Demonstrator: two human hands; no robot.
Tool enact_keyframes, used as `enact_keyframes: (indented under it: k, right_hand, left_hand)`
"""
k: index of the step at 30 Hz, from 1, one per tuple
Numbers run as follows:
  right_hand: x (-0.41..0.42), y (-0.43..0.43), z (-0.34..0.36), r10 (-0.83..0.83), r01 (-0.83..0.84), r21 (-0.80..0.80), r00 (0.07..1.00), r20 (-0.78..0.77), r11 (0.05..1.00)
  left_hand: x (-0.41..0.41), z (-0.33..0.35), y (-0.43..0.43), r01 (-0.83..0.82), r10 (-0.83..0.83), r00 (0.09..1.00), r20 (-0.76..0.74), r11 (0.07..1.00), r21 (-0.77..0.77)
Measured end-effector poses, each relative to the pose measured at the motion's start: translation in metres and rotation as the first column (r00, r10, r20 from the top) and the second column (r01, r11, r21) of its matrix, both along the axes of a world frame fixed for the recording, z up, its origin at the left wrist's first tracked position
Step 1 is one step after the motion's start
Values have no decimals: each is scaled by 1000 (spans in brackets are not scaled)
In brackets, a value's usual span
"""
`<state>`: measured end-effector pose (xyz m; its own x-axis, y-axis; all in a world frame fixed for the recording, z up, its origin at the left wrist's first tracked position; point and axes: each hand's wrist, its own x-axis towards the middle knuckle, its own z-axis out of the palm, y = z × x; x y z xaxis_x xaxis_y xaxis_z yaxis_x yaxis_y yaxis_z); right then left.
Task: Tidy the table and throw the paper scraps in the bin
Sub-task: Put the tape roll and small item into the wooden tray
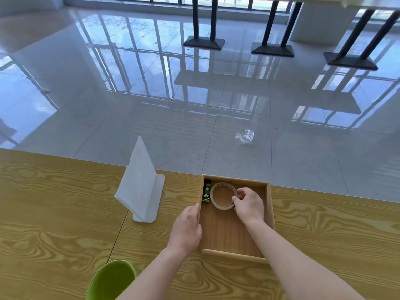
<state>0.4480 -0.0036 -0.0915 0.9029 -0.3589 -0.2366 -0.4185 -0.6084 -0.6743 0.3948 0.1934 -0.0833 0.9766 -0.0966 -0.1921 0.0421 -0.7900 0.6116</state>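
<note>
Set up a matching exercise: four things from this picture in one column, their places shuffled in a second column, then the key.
Things
1. tape roll
2. green bin
3. clear plastic wrapper
4. white sign stand

Places
A. on the floor beyond the table
B. in the wooden box, pinched by the right hand
C. nearest the person, at the lower left of the view
D. upright on the table, left of the wooden box

Pairs: 1-B, 2-C, 3-A, 4-D
</note>
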Motion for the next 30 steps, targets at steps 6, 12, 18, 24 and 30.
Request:
enact_keyframes:
  k: [6,12,18,24,30]
  right_hand:
    - [-5,2,-2,14,-15,10,999,46,1000]
    - [-12,-4,4,38,-40,42,998,45,998]
    - [-24,-18,14,64,-66,48,996,59,997]
    - [-43,-40,29,88,-87,-10,986,140,996]
    - [-64,-64,37,76,-50,-128,974,213,991]
  left_hand:
    - [2,-1,1,-8,8,1000,0,1000,-24]
    - [2,-1,-1,-7,7,1000,0,1000,-16]
    - [4,1,-1,-3,3,1000,-5,1000,-11]
    - [5,3,-2,-12,12,999,-45,1000,-6]
    - [5,1,-2,-31,30,997,-76,999,-7]
